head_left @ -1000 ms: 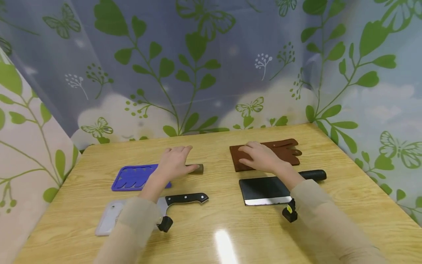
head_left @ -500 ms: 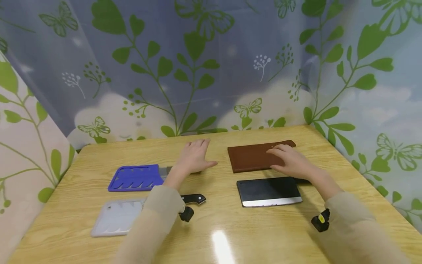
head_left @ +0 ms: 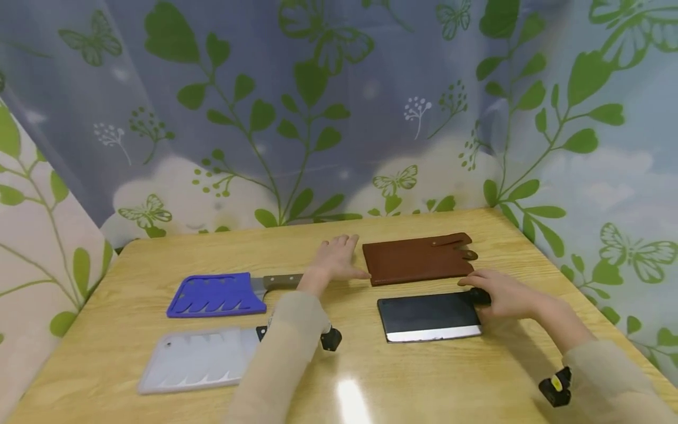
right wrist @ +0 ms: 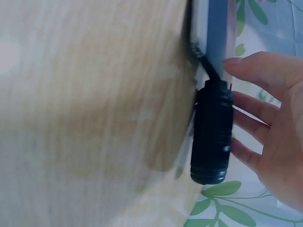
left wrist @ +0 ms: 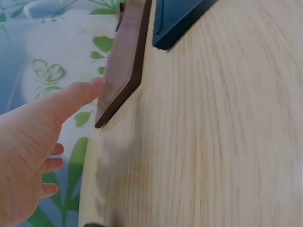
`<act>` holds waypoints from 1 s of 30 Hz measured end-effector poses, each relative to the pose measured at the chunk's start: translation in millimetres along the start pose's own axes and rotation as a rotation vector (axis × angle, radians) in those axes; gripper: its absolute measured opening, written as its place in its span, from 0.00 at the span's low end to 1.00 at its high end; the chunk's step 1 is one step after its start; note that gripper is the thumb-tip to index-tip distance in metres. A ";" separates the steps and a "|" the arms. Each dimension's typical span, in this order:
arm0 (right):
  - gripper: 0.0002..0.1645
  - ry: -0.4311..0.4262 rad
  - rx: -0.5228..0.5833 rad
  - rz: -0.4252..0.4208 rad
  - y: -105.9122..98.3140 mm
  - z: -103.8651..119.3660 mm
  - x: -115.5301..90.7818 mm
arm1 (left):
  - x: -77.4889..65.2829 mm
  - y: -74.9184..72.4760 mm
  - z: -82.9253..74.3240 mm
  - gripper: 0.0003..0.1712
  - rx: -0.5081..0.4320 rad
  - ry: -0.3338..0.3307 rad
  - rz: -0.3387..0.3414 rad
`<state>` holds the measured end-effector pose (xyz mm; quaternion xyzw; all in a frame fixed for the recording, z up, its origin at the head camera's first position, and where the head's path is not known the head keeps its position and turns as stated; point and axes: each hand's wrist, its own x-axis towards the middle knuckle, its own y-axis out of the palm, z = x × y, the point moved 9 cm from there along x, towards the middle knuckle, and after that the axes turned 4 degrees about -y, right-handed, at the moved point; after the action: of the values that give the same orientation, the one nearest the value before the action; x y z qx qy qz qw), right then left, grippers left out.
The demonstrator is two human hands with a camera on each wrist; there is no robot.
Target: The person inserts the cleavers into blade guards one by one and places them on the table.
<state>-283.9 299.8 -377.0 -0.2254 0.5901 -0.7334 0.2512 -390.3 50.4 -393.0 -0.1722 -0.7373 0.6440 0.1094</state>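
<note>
Compared with half a second before, the left hand (head_left: 332, 260) had shifted right to the centre of the head view, beside the lower left part of the brown sheath (head_left: 413, 260). The right hand (head_left: 505, 292) had left the sheath and come down at right of centre, at the handle (right wrist: 210, 137) of the black cleaver (head_left: 429, 315). Sheath now fully uncovered; cleaver, right of centre just below it, lay flat on the table (head_left: 424, 388) as before. Left hand released, fingers spread, thumb pointing at the sheath's edge; couldn't tell if it touched. Right hand also released, thumb and fingers apart beside the handle, not wrapped round it; contact couldn't be confirmed since the fingertips partly went behind the handle. More of the handle on the blue-sheathed knife (head_left: 212, 288), left of centre, showed than before, though its end was hidden by the left hand and wrist. The pale-sheathed knife (head_left: 190, 356), lower left, had lost most of its handle behind the left sleeve (head_left: 286, 353). Both sleeves ran off the bottom of the frame. Cleaver blade was cut off at the top in both wrist views.
</note>
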 end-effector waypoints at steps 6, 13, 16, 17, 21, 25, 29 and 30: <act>0.29 0.002 -0.065 -0.019 6.8 -3.4 -3.8 | 10.5 6.6 -24.4 0.60 0.050 0.037 0.015; 0.26 0.006 -0.109 -0.037 10.0 -5.4 -1.5 | 16.2 19.2 -49.6 0.62 0.133 0.046 0.093; 0.26 0.024 -0.116 -0.034 11.6 -7.1 -1.5 | 18.6 25.9 -56.4 0.61 0.148 0.050 0.122; 0.25 0.028 -0.121 -0.037 11.6 -7.5 -1.9 | 20.0 27.6 -58.6 0.61 0.153 0.054 0.126; 0.23 0.023 -0.142 -0.058 10.9 -6.4 -1.3 | 24.6 32.9 -62.5 0.61 0.164 0.051 0.133; 0.22 0.021 -0.158 -0.071 10.7 -5.4 0.5 | 27.3 33.9 -61.9 0.60 0.157 0.046 0.122; 0.22 0.045 -0.155 -0.053 13.3 -8.5 2.5 | 26.7 32.5 -60.8 0.61 0.141 0.034 0.114; 0.22 0.052 -0.151 -0.045 14.5 -9.7 3.0 | 26.4 32.6 -60.7 0.61 0.140 0.030 0.116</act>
<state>-290.9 302.6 -393.0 -0.2376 0.6448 -0.6979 0.2017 -387.6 119.9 -417.9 -0.2160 -0.6777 0.6965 0.0948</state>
